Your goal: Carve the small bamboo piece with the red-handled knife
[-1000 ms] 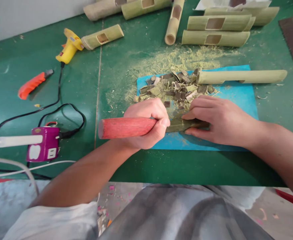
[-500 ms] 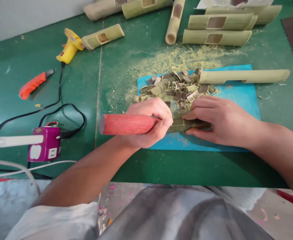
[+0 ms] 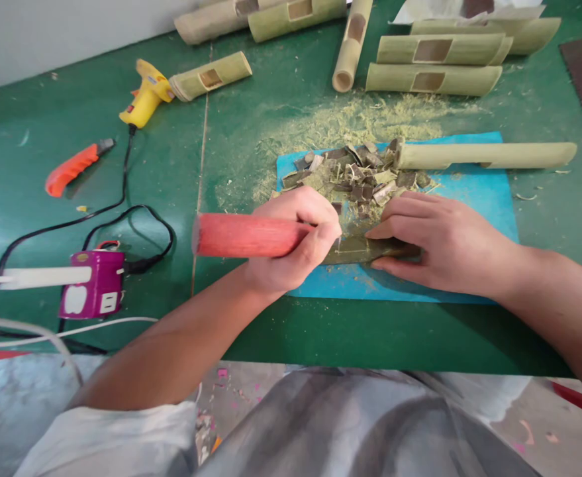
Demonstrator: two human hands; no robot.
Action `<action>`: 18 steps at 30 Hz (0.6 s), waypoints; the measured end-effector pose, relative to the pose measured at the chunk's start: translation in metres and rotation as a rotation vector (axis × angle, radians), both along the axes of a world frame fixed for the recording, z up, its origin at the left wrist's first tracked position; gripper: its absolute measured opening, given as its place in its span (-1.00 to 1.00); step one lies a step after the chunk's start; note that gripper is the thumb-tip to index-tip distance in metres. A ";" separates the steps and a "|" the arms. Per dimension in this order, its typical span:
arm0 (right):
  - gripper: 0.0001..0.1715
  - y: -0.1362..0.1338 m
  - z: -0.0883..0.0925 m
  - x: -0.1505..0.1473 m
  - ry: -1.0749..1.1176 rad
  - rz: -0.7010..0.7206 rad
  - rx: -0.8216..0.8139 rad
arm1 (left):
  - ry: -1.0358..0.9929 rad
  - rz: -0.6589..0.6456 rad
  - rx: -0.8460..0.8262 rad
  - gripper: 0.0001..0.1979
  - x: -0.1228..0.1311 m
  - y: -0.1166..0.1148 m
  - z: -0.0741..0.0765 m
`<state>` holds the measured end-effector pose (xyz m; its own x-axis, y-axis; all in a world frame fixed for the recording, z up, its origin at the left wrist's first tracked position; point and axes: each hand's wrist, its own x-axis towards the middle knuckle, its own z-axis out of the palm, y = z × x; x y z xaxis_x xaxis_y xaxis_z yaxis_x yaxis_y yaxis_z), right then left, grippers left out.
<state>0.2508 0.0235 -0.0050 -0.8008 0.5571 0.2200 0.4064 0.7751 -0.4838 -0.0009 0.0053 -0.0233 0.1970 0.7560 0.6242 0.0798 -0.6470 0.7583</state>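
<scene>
My left hand point(image 3: 295, 242) is wrapped round a red wooden handle point(image 3: 243, 236) of a tool whose working end is hidden by my fingers. It points right at a dark green bamboo piece point(image 3: 365, 248) lying on a blue mat point(image 3: 469, 205). My right hand point(image 3: 434, 242) lies over that bamboo piece with fingers pressed together, holding it down on the mat. Just behind my hands sits a heap of cut bamboo chips point(image 3: 355, 173).
A long bamboo tube point(image 3: 484, 155) lies across the mat's far edge. Several bamboo tubes with cut windows point(image 3: 432, 78) lie at the back. On the left are a yellow glue gun point(image 3: 146, 101), an orange knife point(image 3: 72, 169) and a purple socket point(image 3: 92, 291) with cables. Sawdust point(image 3: 340, 119) covers the green table.
The red handle has tilted and slid slightly left and up in my left hand. My right hand stays on the bamboo piece. The view has shifted slightly.
</scene>
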 end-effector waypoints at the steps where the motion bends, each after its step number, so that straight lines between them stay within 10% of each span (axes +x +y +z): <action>1: -0.82 -0.002 0.000 -0.001 -0.001 -0.012 0.025 | 0.002 0.019 -0.019 -0.72 0.001 0.000 0.002; 18: -0.76 -0.035 0.002 -0.020 -0.087 -0.175 0.256 | -0.007 0.176 -0.061 -0.54 0.018 -0.003 0.006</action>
